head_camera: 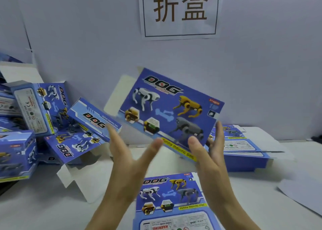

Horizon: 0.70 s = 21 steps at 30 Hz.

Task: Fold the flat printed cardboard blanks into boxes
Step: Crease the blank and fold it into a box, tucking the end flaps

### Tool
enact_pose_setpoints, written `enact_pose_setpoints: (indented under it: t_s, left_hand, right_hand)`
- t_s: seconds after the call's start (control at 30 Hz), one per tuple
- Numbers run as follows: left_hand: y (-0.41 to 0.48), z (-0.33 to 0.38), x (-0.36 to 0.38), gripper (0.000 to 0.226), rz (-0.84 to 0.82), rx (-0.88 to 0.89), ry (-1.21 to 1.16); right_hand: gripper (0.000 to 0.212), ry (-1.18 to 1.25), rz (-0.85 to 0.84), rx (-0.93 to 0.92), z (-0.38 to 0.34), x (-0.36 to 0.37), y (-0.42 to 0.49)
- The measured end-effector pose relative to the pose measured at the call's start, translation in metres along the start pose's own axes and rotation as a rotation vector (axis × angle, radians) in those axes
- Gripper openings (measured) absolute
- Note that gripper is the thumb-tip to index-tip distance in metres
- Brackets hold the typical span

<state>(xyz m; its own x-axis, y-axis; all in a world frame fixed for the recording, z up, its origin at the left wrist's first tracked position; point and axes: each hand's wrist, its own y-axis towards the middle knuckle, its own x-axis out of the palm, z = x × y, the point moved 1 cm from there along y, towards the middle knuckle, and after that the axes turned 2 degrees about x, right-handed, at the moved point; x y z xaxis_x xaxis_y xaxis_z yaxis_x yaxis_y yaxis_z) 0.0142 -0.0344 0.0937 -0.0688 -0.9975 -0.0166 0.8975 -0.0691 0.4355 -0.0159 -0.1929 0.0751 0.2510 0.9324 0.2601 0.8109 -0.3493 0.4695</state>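
Observation:
A blue printed cardboard blank (167, 107) with robot-dog pictures and "DOG" lettering is tilted in the air in front of the wall. My right hand (209, 158) pinches its lower right corner, thumb on the printed face and fingers behind. My left hand (125, 158) is spread with straight fingers beside the blank's lower left edge. Its thumb tip lies at the bottom edge and looks blurred. Another flat blank (167, 196) lies on the table under my hands.
Several folded blue boxes (40, 107) are piled at the left, one (94, 118) leaning close to my left fingers. A stack of flat blanks (244, 149) lies at the right. A paper sign (180, 10) hangs on the wall. The table (43, 210) is white.

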Motion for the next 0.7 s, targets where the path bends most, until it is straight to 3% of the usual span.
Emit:
enact_pose_setpoints:
  t_s: [0.07,0.1,0.2,0.23,0.27,0.37,0.47,0.57,0.7]
  left_hand:
    - [0.009,-0.006,-0.007,0.157,-0.037,-0.141,-0.273]
    - [0.012,-0.008,-0.01,0.149,-0.074,-0.175,-0.367]
    - [0.017,-0.016,-0.015,0.084,-0.008,-0.111,-0.339]
    - [0.018,-0.019,-0.016,0.071,0.02,-0.035,-0.25]
    - [0.02,-0.022,-0.017,0.07,0.027,0.039,-0.147]
    - [0.023,-0.03,-0.018,0.093,-0.025,0.205,0.067]
    - [0.021,-0.035,-0.013,0.102,-0.067,0.414,0.333]
    - [0.016,-0.032,-0.009,0.098,-0.061,0.518,0.343]
    - [0.014,-0.026,-0.01,0.088,-0.055,0.584,0.349]
  right_hand:
    - [0.099,0.0,-0.132,0.072,-0.008,0.002,0.0]
    - [0.102,-0.04,-0.176,0.11,-0.009,0.002,0.001]
    - [0.108,-0.167,-0.297,0.159,-0.01,-0.004,0.006]
    - [0.107,-0.188,-0.246,0.164,-0.012,-0.007,0.009]
    - [0.104,-0.21,-0.185,0.145,-0.011,-0.014,0.013]
    - [0.078,-0.2,-0.082,0.068,-0.023,-0.026,0.021]
    - [0.061,-0.181,-0.194,-0.002,-0.028,-0.028,0.021]
    - [0.034,-0.112,-0.163,-0.091,-0.031,-0.026,0.019]
    - [0.033,0.028,-0.035,-0.106,-0.029,-0.026,0.018]
